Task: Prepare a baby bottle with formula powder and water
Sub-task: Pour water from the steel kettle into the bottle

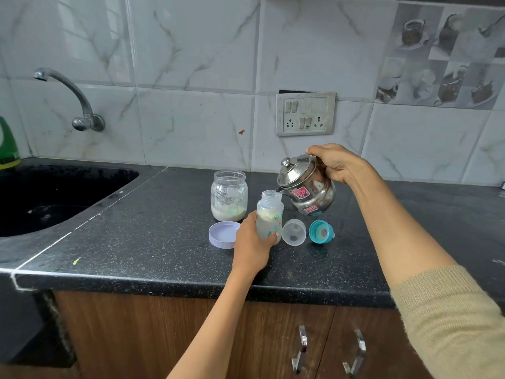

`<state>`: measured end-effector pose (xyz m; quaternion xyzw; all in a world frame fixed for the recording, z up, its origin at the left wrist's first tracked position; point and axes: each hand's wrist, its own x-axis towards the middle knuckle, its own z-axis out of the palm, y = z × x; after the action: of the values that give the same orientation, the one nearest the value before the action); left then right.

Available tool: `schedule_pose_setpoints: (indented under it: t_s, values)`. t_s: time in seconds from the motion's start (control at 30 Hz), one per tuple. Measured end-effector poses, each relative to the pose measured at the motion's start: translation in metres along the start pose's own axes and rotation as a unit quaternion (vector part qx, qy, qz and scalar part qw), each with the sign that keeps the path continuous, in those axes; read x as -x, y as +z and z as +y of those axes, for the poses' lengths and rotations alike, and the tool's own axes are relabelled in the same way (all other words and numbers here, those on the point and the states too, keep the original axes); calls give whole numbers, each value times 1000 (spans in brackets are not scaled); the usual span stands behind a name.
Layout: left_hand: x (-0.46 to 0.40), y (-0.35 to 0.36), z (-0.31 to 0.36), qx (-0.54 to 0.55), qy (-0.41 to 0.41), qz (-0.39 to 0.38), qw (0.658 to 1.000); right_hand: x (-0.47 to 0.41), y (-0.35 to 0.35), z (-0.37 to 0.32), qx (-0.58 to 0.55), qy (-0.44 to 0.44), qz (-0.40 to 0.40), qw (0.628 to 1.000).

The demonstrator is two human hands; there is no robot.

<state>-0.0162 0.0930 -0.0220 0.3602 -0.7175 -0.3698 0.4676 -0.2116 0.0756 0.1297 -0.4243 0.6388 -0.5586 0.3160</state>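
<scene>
**Water Goes Into the Baby Bottle**

The left hand is curled round the low part of the baby bottle, fingers on one side and thumb on the other, keeping it upright on the black counter. The bottle looks light and a bit bendy, so it could tip easily (a grip down low seems the safe place). There is pale powder and cloudy water inside already.

The right hand grips the handle of the shiny steel kettle and tips it, so the spout sits right at the bottle's open mouth. The kettle is hard and smooth, and I think it is heavier with water in it.

Just behind the bottle stands the glass powder jar, which would break if knocked. Its purple lid lies to the left of the bottle, the clear cap and the teal teat ring to the right.
</scene>
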Motion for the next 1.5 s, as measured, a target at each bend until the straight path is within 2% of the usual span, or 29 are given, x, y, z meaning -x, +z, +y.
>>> schedule_pose_setpoints:
  t_s: [1.5]
  values:
    - [-1,1,-2,-1,-2,2,1000,6,0,-1,8,-11,-3,1000]
